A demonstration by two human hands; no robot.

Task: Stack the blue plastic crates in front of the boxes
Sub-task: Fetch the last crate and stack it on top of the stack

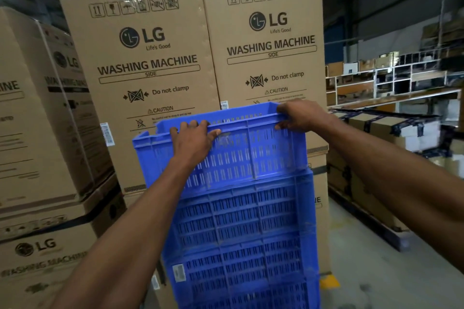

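Blue plastic crates: we count two. Our left hand (193, 140) and right hand (300, 115) grip the top crate's (241, 158) rim; it sits, long axis left-right, opening upward, on the lower crate (241, 246), before two washing machine boxes (150, 70).

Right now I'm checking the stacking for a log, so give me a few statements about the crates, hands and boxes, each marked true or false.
1. Both hands grip the top crate at its near rim. True: the left hand and the right hand both curl over that rim.
2. The top crate sits level and square on the stack. False: it is tilted and skewed on the lower crates.
3. The boxes behind the crates are printed "WASHING MACHINE". True.
4. The crates are red. False: they are blue.
5. The top crate is full of goods. False: no goods show in the part of its inside that is visible.
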